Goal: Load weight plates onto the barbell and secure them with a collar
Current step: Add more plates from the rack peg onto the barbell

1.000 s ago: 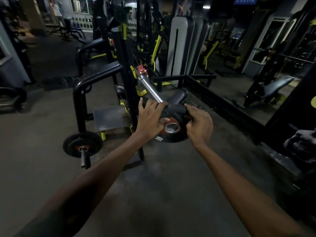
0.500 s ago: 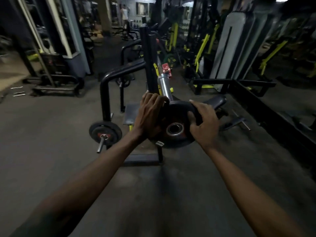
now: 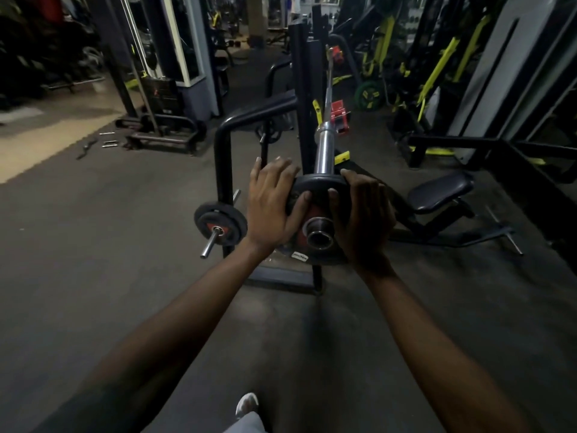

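Two hands hold one plate (image 3: pixel 320 182) on the near end of the bar (image 3: pixel 323 151), whose open tip pokes out through the plate's bore at centre frame. The left hand (image 3: pixel 271 204) wraps the rim at 9 o'clock, thumb pressed on the face; the right hand (image 3: pixel 363 220) wraps it at 3 o'clock, fingers curled over the top edge. The plate sits only a little way onto the sleeve, so a slack grip could let it tilt, bind on the steel or slide back off toward the shoe (image 3: pixel 247 404) at 6 o'clock. Fingers hooked behind the rim could be pinched when the plate meets the sleeve's shoulder further up. Beyond, at 12 o'clock, a red collar (image 3: pixel 339 117) seems to sit by the rack (image 3: pixel 304 89); until it is fitted, I judge the plate free to creep outward. A spare plate (image 3: pixel 220 225) hangs on a peg at 9 o'clock.
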